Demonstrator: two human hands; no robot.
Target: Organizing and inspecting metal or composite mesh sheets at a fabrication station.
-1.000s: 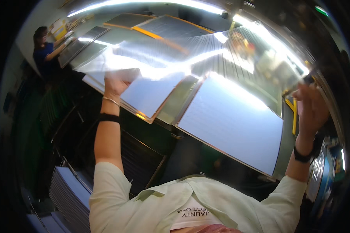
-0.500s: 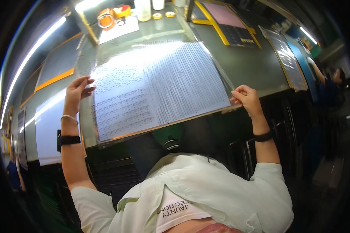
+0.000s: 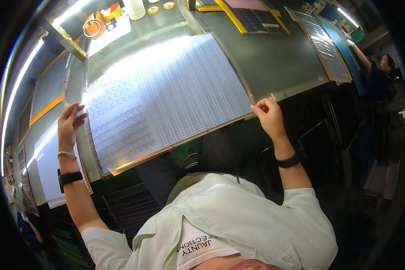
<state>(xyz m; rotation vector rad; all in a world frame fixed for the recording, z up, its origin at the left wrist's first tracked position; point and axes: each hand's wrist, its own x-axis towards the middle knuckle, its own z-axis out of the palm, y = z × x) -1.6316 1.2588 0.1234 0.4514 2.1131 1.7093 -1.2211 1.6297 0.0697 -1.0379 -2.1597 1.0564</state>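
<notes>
On the green worktable [image 3: 274, 67], the biggest thing in hand is a wide, thin sheet [image 3: 166, 94] covered edge to edge in rows of fine pale marks, lying flat with its near edge overhanging the table's front toward the person. It looks light for its spread and fairly stiff, yet so thin that it would likely bow or crease if lifted at one point; its glossy face catches the lamp glare, so it is probably slippery and easy to mark with fingers. The edges and corners, well apart from each other, seem the safest places to take it, and that is how it is held: the left hand [image 3: 69, 123] lies on the sheet's left edge with its fingers spread and curled over it, while the right hand [image 3: 269, 116] pinches the near right corner between thumb and fingertips. Half a second earlier the sheet stands tilted up toward the person; now it rests lower and flatter on the table, both hands keeping their edges.
</notes>
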